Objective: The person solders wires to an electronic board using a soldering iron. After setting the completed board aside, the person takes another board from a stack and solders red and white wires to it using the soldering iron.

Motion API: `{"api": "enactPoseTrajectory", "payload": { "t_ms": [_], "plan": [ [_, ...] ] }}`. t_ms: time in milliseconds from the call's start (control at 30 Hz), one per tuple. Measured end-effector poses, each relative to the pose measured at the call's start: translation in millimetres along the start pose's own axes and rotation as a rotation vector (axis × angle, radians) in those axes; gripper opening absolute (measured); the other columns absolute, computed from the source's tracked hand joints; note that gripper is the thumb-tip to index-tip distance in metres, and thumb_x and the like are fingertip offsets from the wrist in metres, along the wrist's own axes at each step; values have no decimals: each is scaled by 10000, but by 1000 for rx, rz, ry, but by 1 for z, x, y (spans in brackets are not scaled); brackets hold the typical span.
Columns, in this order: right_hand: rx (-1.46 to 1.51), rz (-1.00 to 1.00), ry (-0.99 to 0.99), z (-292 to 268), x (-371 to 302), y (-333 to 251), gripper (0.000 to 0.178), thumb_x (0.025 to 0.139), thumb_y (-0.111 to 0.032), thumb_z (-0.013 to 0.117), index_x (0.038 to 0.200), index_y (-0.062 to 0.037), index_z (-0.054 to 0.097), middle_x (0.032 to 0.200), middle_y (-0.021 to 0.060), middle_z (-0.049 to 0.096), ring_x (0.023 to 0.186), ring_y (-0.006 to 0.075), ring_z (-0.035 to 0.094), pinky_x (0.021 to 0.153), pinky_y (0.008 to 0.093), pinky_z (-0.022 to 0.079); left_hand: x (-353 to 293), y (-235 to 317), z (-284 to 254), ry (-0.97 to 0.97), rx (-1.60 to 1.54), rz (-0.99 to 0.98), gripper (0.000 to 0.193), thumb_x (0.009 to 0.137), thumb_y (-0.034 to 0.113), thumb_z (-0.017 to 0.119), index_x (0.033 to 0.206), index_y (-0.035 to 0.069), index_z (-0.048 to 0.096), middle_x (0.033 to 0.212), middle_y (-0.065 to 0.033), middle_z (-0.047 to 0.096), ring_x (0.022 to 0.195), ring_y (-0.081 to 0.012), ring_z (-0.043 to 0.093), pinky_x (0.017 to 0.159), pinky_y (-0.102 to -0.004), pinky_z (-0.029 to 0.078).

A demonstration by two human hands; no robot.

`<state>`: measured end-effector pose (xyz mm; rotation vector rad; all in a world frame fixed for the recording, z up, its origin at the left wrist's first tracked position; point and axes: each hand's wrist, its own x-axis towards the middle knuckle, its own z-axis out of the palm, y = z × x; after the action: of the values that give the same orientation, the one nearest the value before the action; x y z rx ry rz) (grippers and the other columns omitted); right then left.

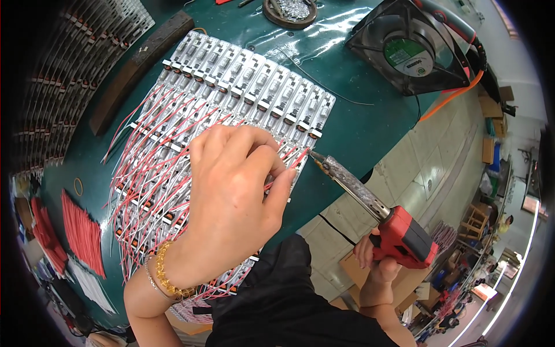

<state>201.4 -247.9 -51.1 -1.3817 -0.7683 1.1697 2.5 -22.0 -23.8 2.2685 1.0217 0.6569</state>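
A panel of white circuit modules lies on a green table, with many thin red and white wires hanging off its left side. My left hand reaches over the panel, its thumb and fingers pinched around a red wire at the right edge. In my right hand is a red and black gun-shaped soldering iron. Its tip points up and left, at or very close to the end of that wire; whether they touch I cannot tell. My left palm and wrist hide the panel's lower middle.
A black fan stands at the far right, with an orange cable beside it. A round tin of silvery scraps sits at the back. Left are a dark bar, stacked module panels, red wires and white wires.
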Motion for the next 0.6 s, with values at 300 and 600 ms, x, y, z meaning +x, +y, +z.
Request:
{"api": "enactPoseTrajectory", "payload": {
  "t_ms": [300, 600],
  "plan": [
    [170, 44, 115, 13, 3, -10, 787, 697, -654, 771, 1075, 4, 565, 599, -14, 482, 494, 108, 440, 477, 278, 309, 0, 0, -3, -20, -25, -8, 143, 762, 64, 744, 729, 57, 605, 920, -58, 594, 906, -266, 515, 856, -417, 347],
    [144, 48, 134, 7, 0, 0, 762, 695, -618, 794, 1061, -16, 504, 581, -11, 486, 483, 106, 460, 458, 250, 328, 1, 1, -2, -17, 0, -1, 144, 759, 63, 738, 721, 55, 600, 927, -65, 590, 910, -269, 513, 853, -421, 350]
  ]
}}
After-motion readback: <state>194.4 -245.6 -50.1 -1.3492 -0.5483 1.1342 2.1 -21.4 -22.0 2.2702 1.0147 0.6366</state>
